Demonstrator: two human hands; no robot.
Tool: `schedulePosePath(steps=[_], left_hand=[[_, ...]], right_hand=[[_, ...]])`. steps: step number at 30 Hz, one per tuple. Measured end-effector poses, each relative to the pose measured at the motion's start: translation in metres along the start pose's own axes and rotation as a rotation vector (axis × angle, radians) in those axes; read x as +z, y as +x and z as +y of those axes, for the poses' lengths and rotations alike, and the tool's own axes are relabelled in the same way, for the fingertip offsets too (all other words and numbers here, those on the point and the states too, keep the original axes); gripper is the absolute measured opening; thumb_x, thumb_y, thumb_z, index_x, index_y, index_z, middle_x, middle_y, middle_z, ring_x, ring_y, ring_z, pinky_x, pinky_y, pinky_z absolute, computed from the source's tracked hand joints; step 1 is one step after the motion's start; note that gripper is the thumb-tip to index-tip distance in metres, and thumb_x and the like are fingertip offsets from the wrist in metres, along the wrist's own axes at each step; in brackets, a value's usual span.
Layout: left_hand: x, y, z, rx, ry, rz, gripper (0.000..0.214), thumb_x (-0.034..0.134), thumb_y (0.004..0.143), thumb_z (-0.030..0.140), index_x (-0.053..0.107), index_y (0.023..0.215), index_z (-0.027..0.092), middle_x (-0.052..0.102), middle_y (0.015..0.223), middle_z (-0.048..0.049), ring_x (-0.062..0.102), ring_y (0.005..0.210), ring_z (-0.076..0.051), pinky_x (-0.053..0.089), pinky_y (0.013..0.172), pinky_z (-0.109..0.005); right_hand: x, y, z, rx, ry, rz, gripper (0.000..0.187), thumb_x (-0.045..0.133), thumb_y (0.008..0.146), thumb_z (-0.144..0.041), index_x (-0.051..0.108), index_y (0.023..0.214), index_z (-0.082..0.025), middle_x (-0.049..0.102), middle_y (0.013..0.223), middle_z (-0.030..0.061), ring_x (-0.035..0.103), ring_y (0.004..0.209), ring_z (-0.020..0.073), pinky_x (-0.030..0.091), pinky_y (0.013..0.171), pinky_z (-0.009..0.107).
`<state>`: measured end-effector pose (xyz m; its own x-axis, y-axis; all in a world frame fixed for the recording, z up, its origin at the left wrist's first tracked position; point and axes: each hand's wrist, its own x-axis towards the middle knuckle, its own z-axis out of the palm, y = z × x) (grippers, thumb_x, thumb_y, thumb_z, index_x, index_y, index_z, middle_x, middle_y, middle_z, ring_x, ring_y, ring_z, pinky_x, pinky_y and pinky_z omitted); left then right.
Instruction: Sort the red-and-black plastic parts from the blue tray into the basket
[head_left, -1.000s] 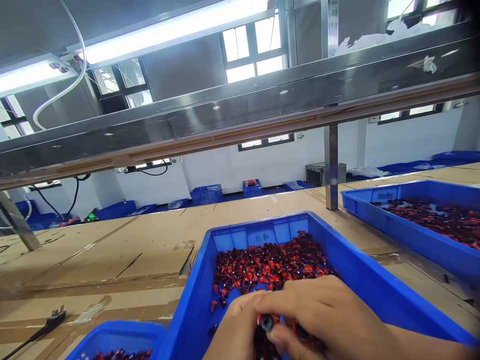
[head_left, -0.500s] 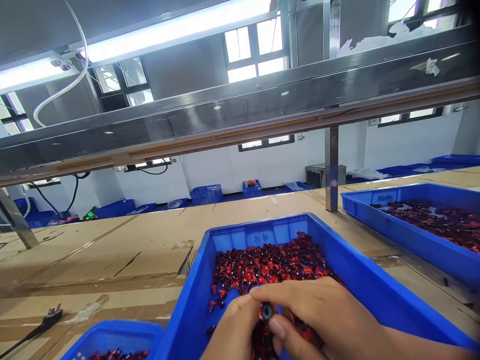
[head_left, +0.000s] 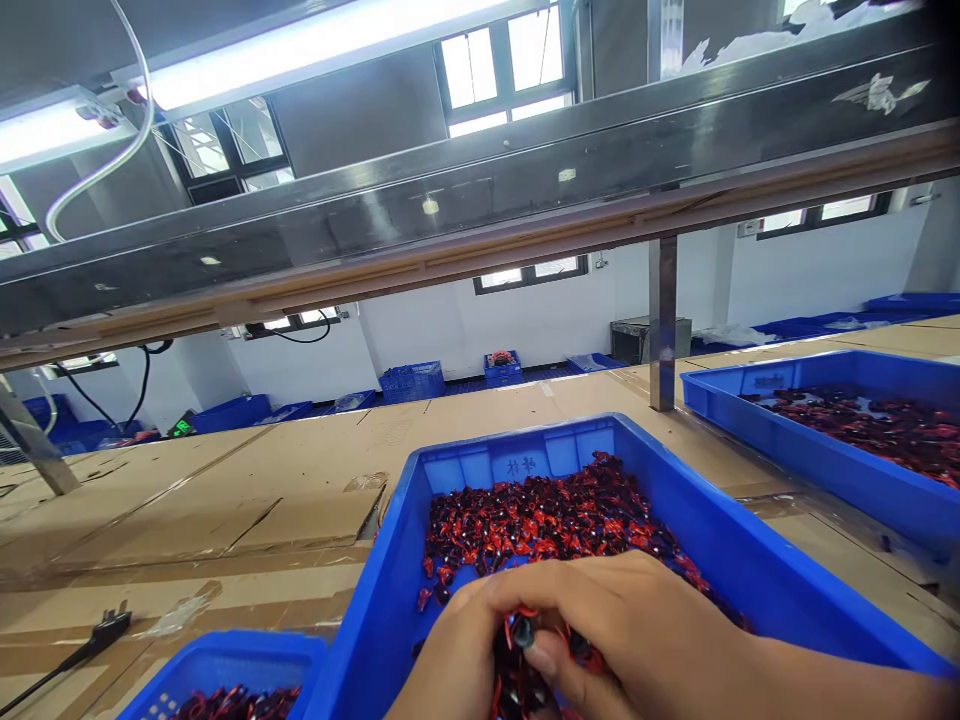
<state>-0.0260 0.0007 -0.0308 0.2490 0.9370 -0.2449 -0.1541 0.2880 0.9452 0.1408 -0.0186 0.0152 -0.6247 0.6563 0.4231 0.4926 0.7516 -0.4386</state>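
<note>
My right hand [head_left: 622,620] is closed, its thumb and forefinger pinching a small red-and-black part [head_left: 520,630] with a round, dark, hollow-looking end. Close against it on the left is my left hand [head_left: 454,650], curled, its fingertips mostly hidden. More red-and-black parts [head_left: 517,685] show in the gap between the hands, seemingly cupped in the left one. Both hands are above the near part of a blue tray [head_left: 750,545]. Toward its far end lies a loose heap of the same glossy parts [head_left: 536,525].
A smaller blue basket [head_left: 247,645] with similar parts stands at the lower left. Another blue tray [head_left: 810,370] of parts is at the right. A black power plug [head_left: 109,630] lies on the cardboard-covered table [head_left: 285,470]. A metal post [head_left: 663,330] supports an overhead beam [head_left: 465,205].
The round end of the held part has shifted slightly left and turned a little. My hands have drawn slightly closer together. The camera view has tilted a bit.
</note>
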Motion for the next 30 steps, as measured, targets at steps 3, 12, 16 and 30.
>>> schedulePosePath(steps=[3, 12, 16, 30], left_hand=[[0.005, -0.006, 0.006, -0.009, 0.025, 0.002, 0.020, 0.057, 0.076, 0.031, 0.062, 0.065, 0.014, 0.054, 0.064, -0.0010, 0.047, 0.058, -0.010, 0.037, 0.050, -0.017], [0.008, -0.011, 0.014, -0.036, 0.055, -0.005, 0.023, 0.061, 0.076, 0.035, 0.060, 0.065, 0.014, 0.051, 0.058, 0.0004, 0.045, 0.053, -0.010, 0.034, 0.048, -0.019], [0.005, -0.010, 0.010, -0.023, 0.084, 0.023, 0.023, 0.061, 0.078, 0.035, 0.064, 0.069, 0.014, 0.054, 0.061, -0.0002, 0.047, 0.055, -0.011, 0.036, 0.048, -0.019], [0.007, -0.008, 0.013, -0.037, 0.008, -0.098, 0.034, 0.053, 0.083, 0.048, 0.052, 0.068, 0.018, 0.052, 0.056, 0.0018, 0.045, 0.039, -0.007, 0.030, 0.039, -0.018]], right_hand=[[-0.001, -0.001, -0.001, 0.018, 0.029, -0.017, 0.029, 0.045, 0.096, -0.023, 0.062, 0.120, -0.021, 0.075, 0.103, 0.0053, 0.071, 0.092, 0.0205, 0.056, 0.078, 0.029], [0.005, -0.002, 0.006, 0.093, 0.105, -0.007, 0.030, 0.048, 0.093, -0.022, 0.062, 0.120, -0.022, 0.075, 0.098, 0.0043, 0.071, 0.089, 0.0203, 0.056, 0.078, 0.030], [0.008, -0.002, 0.010, 0.117, 0.115, -0.011, 0.030, 0.049, 0.091, -0.020, 0.062, 0.118, -0.024, 0.075, 0.097, 0.0015, 0.071, 0.089, 0.0195, 0.055, 0.076, 0.030], [0.004, -0.002, 0.010, 0.492, 1.087, -0.079, 0.029, 0.043, 0.092, -0.044, 0.059, 0.085, -0.020, 0.049, 0.058, -0.0049, 0.038, 0.040, 0.0066, 0.033, 0.039, 0.016]])
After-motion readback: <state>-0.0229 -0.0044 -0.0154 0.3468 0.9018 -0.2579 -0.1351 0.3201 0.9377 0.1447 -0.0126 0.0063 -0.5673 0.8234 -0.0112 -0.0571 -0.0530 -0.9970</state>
